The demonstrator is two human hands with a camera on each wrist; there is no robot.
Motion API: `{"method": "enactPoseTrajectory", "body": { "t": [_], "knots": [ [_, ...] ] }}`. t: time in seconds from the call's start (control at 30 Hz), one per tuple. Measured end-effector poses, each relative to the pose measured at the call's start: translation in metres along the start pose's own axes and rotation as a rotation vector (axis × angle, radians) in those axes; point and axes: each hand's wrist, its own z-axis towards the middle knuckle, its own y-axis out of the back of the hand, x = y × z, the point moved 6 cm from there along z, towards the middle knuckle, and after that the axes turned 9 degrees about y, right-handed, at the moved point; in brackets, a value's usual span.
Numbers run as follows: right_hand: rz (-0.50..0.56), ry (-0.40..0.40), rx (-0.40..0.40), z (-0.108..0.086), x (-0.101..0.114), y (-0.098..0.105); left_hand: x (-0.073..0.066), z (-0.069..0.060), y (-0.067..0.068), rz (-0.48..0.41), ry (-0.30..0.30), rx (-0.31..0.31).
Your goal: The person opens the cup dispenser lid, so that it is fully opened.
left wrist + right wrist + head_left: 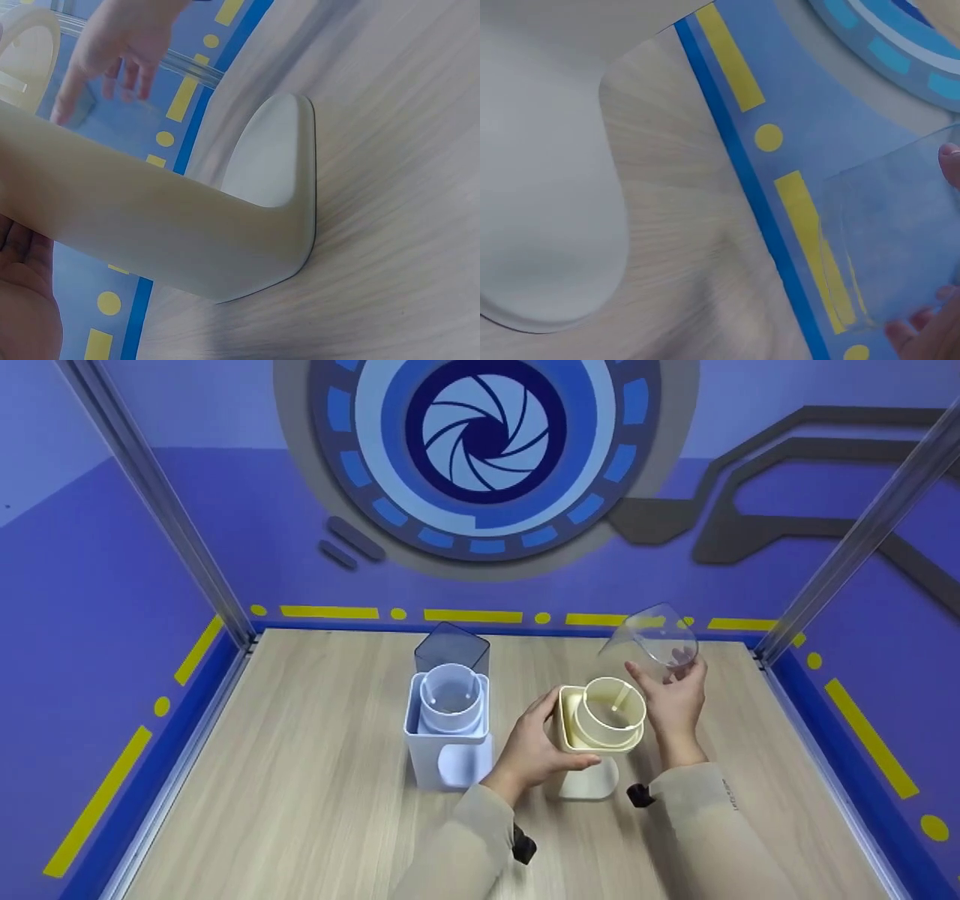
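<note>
My left hand (534, 742) grips a cream box-shaped holder (592, 748) by its left side, thumb across the front. A round open cup ring (600, 727) sits in its top, and a rounded foot (591, 781) juts out below. In the left wrist view, the holder's long body (150, 202) hides part of that hand. My right hand (676, 706) holds a clear plastic cover (660, 634) between thumb and fingers, above and behind the holder and apart from it. In the right wrist view, the cover (900, 232) is see-through, with fingertips (949, 159) on its edge.
Left of the cream holder stands a similar pale blue holder (424, 757) with its own cup ring. A smoky see-through cover (454, 649) shows at its back. The wooden table (300, 780) is enclosed by blue printed panels and metal posts (169, 502).
</note>
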Motion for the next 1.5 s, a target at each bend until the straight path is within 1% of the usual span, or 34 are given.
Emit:
{"method": "enactPoseTrajectory", "body": {
  "t": [0.17, 0.37, 0.5, 0.73, 0.8, 0.9, 1.0, 1.07, 1.13, 1.23, 1.33, 1.43, 1.5],
  "knots": [
    [-0.079, -0.038, 0.061, 0.001, -0.015, -0.011, 0.001, 0.000, 0.000, -0.006, -0.011, -0.002],
    [-0.117, -0.064, 0.131, 0.002, -0.031, -0.025, 0.000, -0.001, -0.001, -0.011, 0.000, -0.005],
    [-0.131, -0.067, 0.135, 0.001, -0.035, -0.028, -0.001, -0.002, -0.003, -0.013, 0.001, -0.001],
    [-0.148, -0.019, 0.148, 0.002, -0.040, -0.032, -0.003, 0.000, -0.004, -0.014, -0.020, -0.008],
    [-0.143, -0.021, 0.157, 0.003, -0.042, -0.033, -0.003, 0.000, -0.004, -0.012, -0.021, -0.006],
    [-0.151, -0.041, 0.196, 0.004, -0.045, -0.036, -0.002, 0.000, -0.003, -0.011, -0.022, -0.005],
    [-0.109, -0.071, 0.224, 0.005, -0.047, -0.039, -0.003, 0.000, -0.001, -0.007, -0.026, -0.003],
    [-0.065, -0.088, 0.226, 0.005, -0.047, -0.041, -0.003, -0.001, 0.000, 0.003, -0.027, -0.007],
    [-0.029, -0.098, 0.225, 0.006, -0.048, -0.043, -0.004, -0.001, 0.001, 0.011, -0.022, 0.003],
    [-0.021, -0.088, 0.227, 0.005, -0.050, -0.045, -0.005, -0.004, 0.002, 0.036, 0.000, 0.023],
    [-0.015, -0.065, 0.233, 0.002, -0.054, -0.045, -0.009, -0.008, 0.004, 0.093, 0.016, 0.041],
    [0.032, -0.041, 0.227, -0.002, -0.059, -0.044, -0.019, -0.016, 0.013, 0.160, 0.011, 0.016],
    [0.039, -0.019, 0.229, -0.002, -0.064, -0.042, -0.032, -0.023, 0.021, 0.190, -0.022, -0.017]
  ]
}}
